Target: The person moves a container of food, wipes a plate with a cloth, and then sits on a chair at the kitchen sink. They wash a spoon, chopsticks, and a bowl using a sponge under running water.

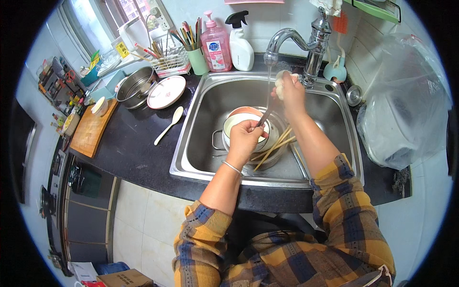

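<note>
My left hand (pixel 246 135) grips one end of a slim dark utensil (pixel 265 115), possibly chopsticks, over the stainless steel sink (pixel 200 107). Its far end slants up towards my right hand (pixel 294 94), which clutches a crumpled off-white cloth (pixel 280 88). Water runs in a thin stream from the chrome faucet (pixel 291 34) close to the utensil. Under my hands, a white bowl (pixel 236 120) sits among stacked dishes, partly hidden by my left hand. Several light wooden chopsticks (pixel 274 149) lie across the dishes at the right.
Left of the sink are a white spoon (pixel 170 123), a white plate (pixel 167 92), a steel pot (pixel 136 88) and a wooden cutting board (pixel 91 132). A pink soap bottle (pixel 216 48) and a spray bottle (pixel 241 50) stand behind. A plastic bag (pixel 398 107) bulges at the right.
</note>
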A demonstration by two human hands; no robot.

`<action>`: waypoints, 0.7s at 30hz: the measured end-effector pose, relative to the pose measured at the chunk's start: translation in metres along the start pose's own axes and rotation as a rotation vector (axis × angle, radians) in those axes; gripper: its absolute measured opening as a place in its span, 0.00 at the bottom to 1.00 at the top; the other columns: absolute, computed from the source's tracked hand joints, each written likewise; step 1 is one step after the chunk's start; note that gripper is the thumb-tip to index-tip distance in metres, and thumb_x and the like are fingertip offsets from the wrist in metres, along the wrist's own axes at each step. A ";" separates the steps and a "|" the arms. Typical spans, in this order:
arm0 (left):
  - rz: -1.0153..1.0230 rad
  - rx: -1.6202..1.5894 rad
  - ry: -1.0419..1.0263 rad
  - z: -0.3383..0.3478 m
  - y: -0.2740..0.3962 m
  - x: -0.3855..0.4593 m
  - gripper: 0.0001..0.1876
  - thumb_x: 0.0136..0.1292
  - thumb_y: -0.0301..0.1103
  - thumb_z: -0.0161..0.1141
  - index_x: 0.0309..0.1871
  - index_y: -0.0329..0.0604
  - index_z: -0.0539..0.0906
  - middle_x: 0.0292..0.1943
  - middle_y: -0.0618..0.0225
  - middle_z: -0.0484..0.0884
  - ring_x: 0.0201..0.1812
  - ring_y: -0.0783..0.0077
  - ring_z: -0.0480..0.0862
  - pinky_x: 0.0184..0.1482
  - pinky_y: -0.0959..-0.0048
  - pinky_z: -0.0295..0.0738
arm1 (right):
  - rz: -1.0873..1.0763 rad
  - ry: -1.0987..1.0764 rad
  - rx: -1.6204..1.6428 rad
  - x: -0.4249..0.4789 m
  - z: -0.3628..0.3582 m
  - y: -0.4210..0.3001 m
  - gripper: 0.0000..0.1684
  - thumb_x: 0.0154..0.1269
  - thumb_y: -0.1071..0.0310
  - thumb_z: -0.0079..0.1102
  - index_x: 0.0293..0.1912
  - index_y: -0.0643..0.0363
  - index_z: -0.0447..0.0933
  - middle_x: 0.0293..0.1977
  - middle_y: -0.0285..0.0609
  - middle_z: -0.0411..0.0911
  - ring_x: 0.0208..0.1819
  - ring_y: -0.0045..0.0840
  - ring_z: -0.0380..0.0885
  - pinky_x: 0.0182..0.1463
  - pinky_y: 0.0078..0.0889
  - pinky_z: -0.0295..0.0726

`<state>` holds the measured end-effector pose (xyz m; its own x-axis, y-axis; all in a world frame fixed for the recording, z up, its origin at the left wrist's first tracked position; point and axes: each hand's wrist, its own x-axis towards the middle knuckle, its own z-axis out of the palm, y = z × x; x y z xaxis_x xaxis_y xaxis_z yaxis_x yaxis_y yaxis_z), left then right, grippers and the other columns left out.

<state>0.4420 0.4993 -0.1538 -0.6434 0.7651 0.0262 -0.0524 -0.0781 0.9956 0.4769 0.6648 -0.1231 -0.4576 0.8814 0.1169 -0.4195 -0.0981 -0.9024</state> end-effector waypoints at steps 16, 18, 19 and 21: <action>0.177 0.317 0.123 0.003 -0.004 -0.001 0.07 0.48 0.22 0.55 0.31 0.31 0.81 0.22 0.66 0.81 0.23 0.81 0.78 0.26 0.82 0.69 | -0.043 0.008 -0.016 -0.002 0.003 0.000 0.16 0.66 0.56 0.47 0.31 0.59 0.70 0.18 0.37 0.72 0.14 0.20 0.72 0.15 0.20 0.70; 0.183 0.309 0.116 0.003 -0.005 -0.002 0.07 0.50 0.23 0.55 0.31 0.31 0.81 0.22 0.66 0.81 0.24 0.82 0.78 0.27 0.82 0.69 | -0.050 0.012 0.001 -0.003 0.005 0.001 0.16 0.66 0.56 0.47 0.31 0.60 0.70 0.19 0.38 0.71 0.15 0.20 0.72 0.15 0.20 0.70; 0.192 0.295 0.105 0.004 -0.005 -0.002 0.06 0.51 0.24 0.56 0.31 0.32 0.81 0.22 0.66 0.81 0.24 0.82 0.77 0.27 0.82 0.69 | -0.048 0.017 -0.003 -0.002 0.005 0.001 0.16 0.66 0.57 0.47 0.31 0.60 0.70 0.19 0.38 0.71 0.15 0.20 0.72 0.15 0.21 0.71; 0.216 0.298 0.096 0.004 -0.006 -0.003 0.06 0.53 0.25 0.56 0.31 0.32 0.81 0.22 0.67 0.81 0.24 0.82 0.77 0.27 0.82 0.69 | -0.044 0.026 -0.010 -0.002 0.004 -0.001 0.15 0.66 0.58 0.47 0.31 0.60 0.69 0.20 0.38 0.71 0.15 0.21 0.71 0.16 0.22 0.71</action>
<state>0.4468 0.5000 -0.1599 -0.6849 0.6866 0.2438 0.3078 -0.0307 0.9510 0.4748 0.6613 -0.1209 -0.4183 0.8965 0.1463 -0.4313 -0.0542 -0.9006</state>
